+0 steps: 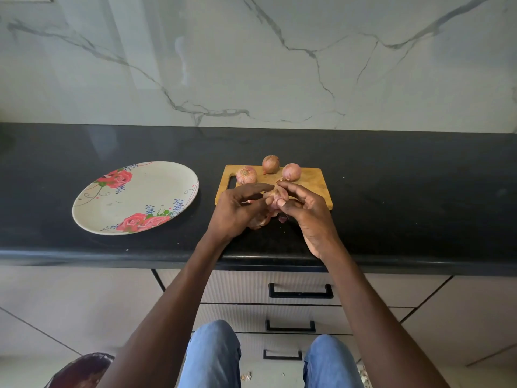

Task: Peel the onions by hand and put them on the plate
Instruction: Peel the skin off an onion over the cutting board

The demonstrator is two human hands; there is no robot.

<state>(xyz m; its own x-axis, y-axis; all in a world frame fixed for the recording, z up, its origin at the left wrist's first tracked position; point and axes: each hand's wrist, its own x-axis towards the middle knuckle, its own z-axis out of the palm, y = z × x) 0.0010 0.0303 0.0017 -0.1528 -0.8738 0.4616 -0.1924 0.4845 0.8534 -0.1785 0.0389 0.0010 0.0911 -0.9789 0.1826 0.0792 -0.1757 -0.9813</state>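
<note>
Wooden cutting board (pixel 313 182) on the black counter (pixel 405 197), right of centre; marble-patterned wall (pixel 251 57) behind; handled drawers (pixel 300 291) below the counter's front edge.

Marble wall (pixel 251 57), black counter (pixel 405 197), drawers (pixel 279 312) w/ black handles below.

Person observed from above. Both forearms are bare to the edge of view; no sleeves, cuffs, watch or bracelet show on either one. The left hand (pixel 237 211) and right hand (pixel 307 214) carry no gloves and no rings that can be made out. Fingernails are short. Legs are clad in light blue denim jeans (pixel 212 357), faded, both knees visible.
</note>
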